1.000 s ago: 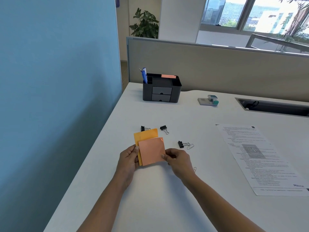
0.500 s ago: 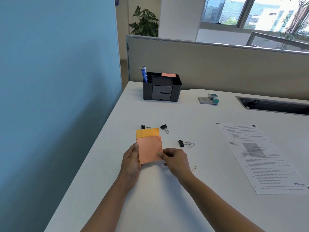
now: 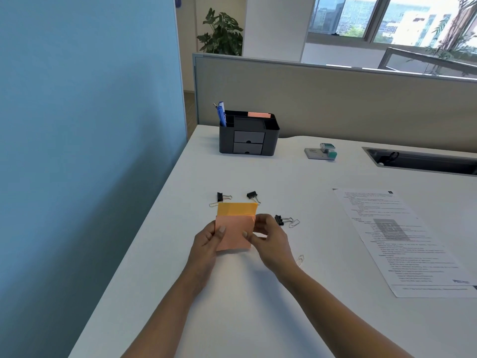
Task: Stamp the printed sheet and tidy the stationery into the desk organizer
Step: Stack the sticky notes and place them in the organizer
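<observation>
Nearest the front edge of the worktop (image 3: 232,306), two bare forearms are reaching in, and both hands are meeting over the left half of the surface. The left hand (image 3: 206,241) is gripping the pink sticky pad (image 3: 233,233) by its left side, thumb lying flat on the face and the other fingers tucked out of sight behind. The right hand (image 3: 271,244) is pinching the pad's right edge between thumb and curled forefinger. An orange sticky pad (image 3: 236,210) is sitting behind the pink one, its top strip showing above it; I cannot tell which fingers are bearing it.

A paper clip (image 3: 300,260) is lying just right of the right wrist. Just beyond the pads, three black binder clips are lying loose: one (image 3: 220,196) past the orange pad's left corner, one (image 3: 251,195) past its right corner, and one (image 3: 278,219) just beside the right knuckles, with a second paper clip (image 3: 294,223) touching it.

The printed sheet (image 3: 402,239) is lying flat toward the right edge, well apart from the hands and skewed a little. Further back, near the middle of the far edge, a teal-topped stamp (image 3: 327,151) is resting on its grey pad (image 3: 313,153). The desk organizer (image 3: 249,136) is standing at the far left corner, both drawers closed, a blue pen (image 3: 221,113) sticking up from its left compartment and pink notes (image 3: 259,115) showing in the back slot. A beige partition (image 3: 335,99) is running behind the far edge, with a potted plant (image 3: 222,34) beyond it.
</observation>
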`<state>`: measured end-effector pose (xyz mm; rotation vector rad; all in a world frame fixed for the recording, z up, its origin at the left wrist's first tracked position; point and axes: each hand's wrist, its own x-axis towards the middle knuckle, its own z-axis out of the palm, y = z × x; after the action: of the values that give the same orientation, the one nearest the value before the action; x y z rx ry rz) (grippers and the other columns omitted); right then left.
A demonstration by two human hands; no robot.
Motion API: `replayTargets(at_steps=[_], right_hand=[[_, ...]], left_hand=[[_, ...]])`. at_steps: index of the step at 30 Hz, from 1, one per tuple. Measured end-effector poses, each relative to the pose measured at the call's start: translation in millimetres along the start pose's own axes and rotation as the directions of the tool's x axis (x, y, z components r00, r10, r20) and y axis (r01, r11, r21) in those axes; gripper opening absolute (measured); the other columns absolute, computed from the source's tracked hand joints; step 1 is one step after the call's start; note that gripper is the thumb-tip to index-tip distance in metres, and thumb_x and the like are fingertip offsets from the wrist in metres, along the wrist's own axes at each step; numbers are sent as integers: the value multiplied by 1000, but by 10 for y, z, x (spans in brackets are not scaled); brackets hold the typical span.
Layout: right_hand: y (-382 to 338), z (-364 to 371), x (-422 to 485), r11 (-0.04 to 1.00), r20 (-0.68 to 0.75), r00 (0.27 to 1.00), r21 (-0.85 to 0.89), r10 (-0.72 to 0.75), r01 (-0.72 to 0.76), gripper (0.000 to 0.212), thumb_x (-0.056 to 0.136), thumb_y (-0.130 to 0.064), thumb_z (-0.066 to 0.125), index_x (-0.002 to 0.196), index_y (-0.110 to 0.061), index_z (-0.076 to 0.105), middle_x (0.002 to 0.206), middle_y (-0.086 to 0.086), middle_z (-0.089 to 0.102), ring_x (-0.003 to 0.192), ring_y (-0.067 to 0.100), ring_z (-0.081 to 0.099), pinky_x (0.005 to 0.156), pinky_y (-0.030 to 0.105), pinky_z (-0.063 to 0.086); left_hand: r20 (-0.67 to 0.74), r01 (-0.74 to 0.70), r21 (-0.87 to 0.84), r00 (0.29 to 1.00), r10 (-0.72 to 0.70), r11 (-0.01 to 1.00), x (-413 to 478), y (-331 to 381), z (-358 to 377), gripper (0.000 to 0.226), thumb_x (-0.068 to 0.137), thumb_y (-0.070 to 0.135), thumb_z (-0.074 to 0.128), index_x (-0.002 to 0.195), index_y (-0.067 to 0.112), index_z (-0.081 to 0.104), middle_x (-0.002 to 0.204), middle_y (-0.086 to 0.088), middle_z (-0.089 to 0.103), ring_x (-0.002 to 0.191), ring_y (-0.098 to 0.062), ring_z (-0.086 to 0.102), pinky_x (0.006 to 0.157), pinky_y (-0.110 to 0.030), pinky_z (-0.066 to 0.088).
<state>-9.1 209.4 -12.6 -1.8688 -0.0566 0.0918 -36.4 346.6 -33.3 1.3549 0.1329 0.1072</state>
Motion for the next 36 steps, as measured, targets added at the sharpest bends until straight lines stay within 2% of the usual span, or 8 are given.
replayTargets(at_steps=[4,9,14,18,22,25,31,36], right_hand=[[37,13,-2,998,-3,998,-5,-66,66,16,86,-7,61,94,-20,56,90,-7,64,87,13,61,75,11,48],[97,-5,-5,998,1,998,-8,-69,69,12,86,-7,61,93,-16,58,91,-2,65,84,11,60,69,6,47],[64,-10,14,995,-23,995,30,-94,94,9,87,-5,60,89,-14,59,85,-2,65,77,6,61,66,4,46],[63,-30,12,996,-1,997,49,-78,78,14,86,-4,59,94,-16,60,89,-3,66,82,5,61,67,3,47],[74,-38,2,996,15,997,47,-74,73,16,87,-4,59,94,-18,61,88,-3,67,80,5,62,69,5,47],[80,-33,3,997,22,998,42,-67,66,16,87,-3,58,89,-18,61,84,-2,67,76,6,62,68,5,47],[16,-65,68,995,35,995,11,-96,96,14,87,-5,59,90,-18,61,86,-2,66,78,6,60,66,3,45],[-176,-186,254,985,44,984,24,-175,174,16,87,-4,60,92,-19,62,82,-11,65,69,-12,60,67,3,46]], left_hand=[[4,-43,106,999,42,993,0,20,-43,19,94,9,50,99,21,64,95,3,70,86,-6,63,80,-20,50],[-70,-119,159,989,131,980,5,102,-123,24,90,0,52,108,11,62,97,5,68,80,8,64,70,-6,48],[-120,-154,207,976,181,966,34,160,-143,27,89,0,54,105,19,64,95,12,69,81,9,64,76,-5,48],[-112,-143,224,979,171,964,34,147,-139,28,87,-5,56,108,12,64,91,9,68,77,11,63,72,-4,47],[-92,-112,279,985,143,954,11,101,-156,28,85,-6,57,102,15,66,76,23,71,77,13,63,69,-2,46],[-119,-78,323,985,122,943,16,61,-164,23,85,-4,59,100,10,69,81,17,70,74,14,62,68,-1,45],[-147,-51,344,983,107,938,45,101,-143,22,85,-4,58,101,5,70,88,0,70,74,5,65,67,-1,46],[-164,-35,313,982,90,949,182,200,-74,23,86,-3,58,105,5,68,94,-4,69,82,-12,65,65,-3,49]])
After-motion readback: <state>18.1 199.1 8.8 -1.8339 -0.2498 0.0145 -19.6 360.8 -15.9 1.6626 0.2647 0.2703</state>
